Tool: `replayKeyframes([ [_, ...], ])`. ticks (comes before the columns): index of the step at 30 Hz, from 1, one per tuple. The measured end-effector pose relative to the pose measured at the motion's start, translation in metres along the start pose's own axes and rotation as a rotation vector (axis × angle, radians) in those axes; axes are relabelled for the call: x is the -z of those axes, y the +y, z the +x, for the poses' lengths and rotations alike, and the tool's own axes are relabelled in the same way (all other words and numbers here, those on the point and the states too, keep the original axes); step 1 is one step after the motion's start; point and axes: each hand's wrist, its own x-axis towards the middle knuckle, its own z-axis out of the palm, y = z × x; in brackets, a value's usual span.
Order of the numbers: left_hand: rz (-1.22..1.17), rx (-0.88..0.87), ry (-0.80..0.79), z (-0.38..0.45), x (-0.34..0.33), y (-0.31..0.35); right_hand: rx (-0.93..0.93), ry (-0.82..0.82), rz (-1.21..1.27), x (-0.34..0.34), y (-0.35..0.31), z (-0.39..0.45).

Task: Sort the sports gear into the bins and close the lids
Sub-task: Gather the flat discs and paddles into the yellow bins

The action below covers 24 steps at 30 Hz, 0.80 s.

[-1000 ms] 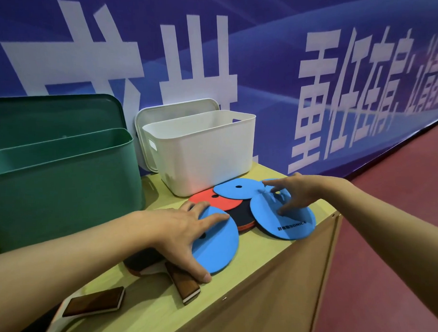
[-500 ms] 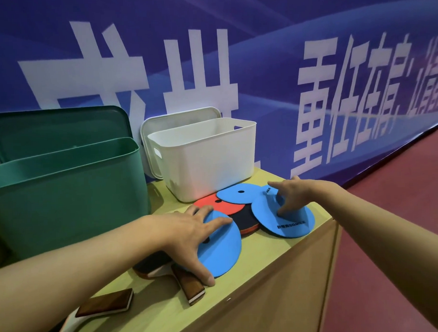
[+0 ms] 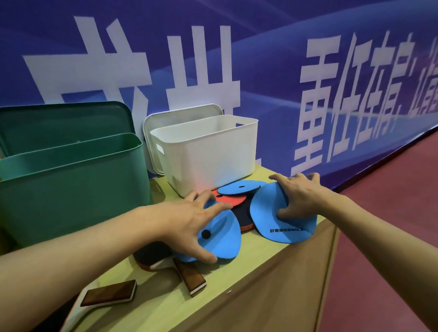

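Several flat marker discs lie in front of the white bin [image 3: 207,151]. My left hand [image 3: 190,222] grips a blue disc [image 3: 223,241], thumb at its near edge and fingers over the top, and the disc is bent upward. My right hand [image 3: 297,197] grips a larger blue disc with black lettering [image 3: 273,226], whose left side curls up off the top. Between them lie a red disc [image 3: 230,200] and a further blue disc [image 3: 239,187], on top of a dark paddle [image 3: 243,218]. A table tennis paddle [image 3: 190,277] lies partly under my left hand.
An open green bin [image 3: 63,192] stands at the left with its green lid [image 3: 60,125] leaning behind it. A white lid [image 3: 180,114] leans behind the white bin. Another paddle handle [image 3: 108,293] lies near the front left of the wooden cabinet top [image 3: 254,252]. Red floor lies to the right.
Both hands have closed on their blue discs, which now bend and lift off the cabinet top instead of lying flat. The other discs and the paddles have not moved.
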Motion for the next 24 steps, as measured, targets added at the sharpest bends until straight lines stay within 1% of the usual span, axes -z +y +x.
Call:
replayKeyframes([
  [3, 0.033, -0.043, 0.096, -0.007, 0.005, 0.0, 0.039, 0.12, -0.047, 0.013, -0.006, -0.015],
  [8, 0.128, -0.07, 0.155, -0.022, 0.009, 0.0, 0.067, 0.3, -0.084, 0.04, -0.02, -0.038],
  [12, 0.145, -0.042, 0.221, -0.039, 0.021, -0.009, 0.147, 0.376, -0.082, 0.063, -0.05, -0.052],
  [15, 0.157, -0.002, 0.276, -0.068, 0.035, -0.025, 0.222, 0.395, -0.07, 0.079, -0.087, -0.056],
  [18, 0.145, 0.076, 0.296, -0.112, 0.047, -0.048, 0.284, 0.421, -0.028, 0.093, -0.132, -0.056],
  [24, 0.086, 0.274, 0.317, -0.227, 0.058, -0.096, 0.421, 0.419, 0.202, 0.13, -0.247, -0.049],
])
